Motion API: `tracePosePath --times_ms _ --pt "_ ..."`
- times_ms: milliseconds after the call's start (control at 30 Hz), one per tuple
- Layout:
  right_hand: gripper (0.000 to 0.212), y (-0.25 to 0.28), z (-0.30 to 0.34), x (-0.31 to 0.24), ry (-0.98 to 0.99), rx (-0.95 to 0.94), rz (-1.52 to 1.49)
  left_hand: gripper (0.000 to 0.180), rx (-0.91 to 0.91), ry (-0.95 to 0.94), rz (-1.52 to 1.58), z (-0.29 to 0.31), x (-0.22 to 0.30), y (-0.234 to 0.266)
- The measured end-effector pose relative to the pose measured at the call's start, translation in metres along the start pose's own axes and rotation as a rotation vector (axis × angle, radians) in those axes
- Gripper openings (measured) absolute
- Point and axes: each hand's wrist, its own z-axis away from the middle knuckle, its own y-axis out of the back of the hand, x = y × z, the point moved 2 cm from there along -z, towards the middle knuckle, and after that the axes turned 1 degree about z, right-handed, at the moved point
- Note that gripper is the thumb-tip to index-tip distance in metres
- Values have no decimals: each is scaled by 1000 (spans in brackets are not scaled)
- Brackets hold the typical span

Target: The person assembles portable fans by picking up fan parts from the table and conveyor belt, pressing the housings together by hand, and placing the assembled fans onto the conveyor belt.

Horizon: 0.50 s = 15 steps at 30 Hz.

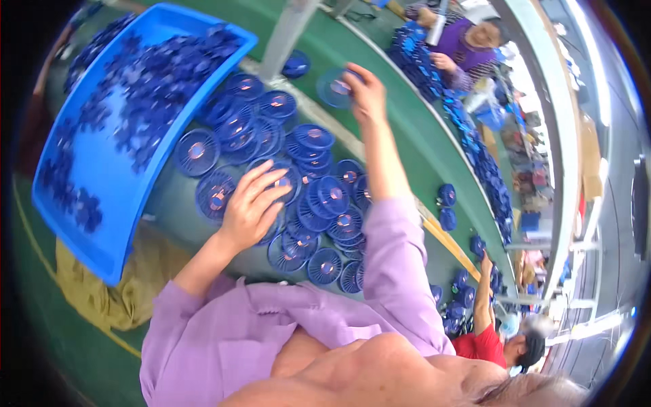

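Note:
My right hand (367,93) is stretched out over the green belt. Its thumb and fingers grip the edge of a round blue fan grille (332,89), which looks pale and slightly blurred. My left hand (249,211) lies over the heap with its fingers stretched out. Its fingertips are at another blue grille (293,182); whether they press on it I cannot tell. Around it lie several overlapping blue fan grilles (325,266), round and slatted, with small coppery centres.
At the left stands a large blue tray (102,251) with small dark-blue parts. Yellowish cloth (88,285) lies below it. A metal post (285,41) rises beyond the heap. Across the belt (407,129) is a person in purple (468,41); another in red (485,346) reaches toward blue assemblies (464,295).

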Motion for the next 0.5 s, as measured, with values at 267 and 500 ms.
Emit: tracePosePath --times_ms 267,500 --pt "26 -87 -95 59 472 -112 622 24 16 41 10 15 -16 -3" --pt "55 -99 -82 53 520 -720 751 21 -7 83 96 15 -17 -1"
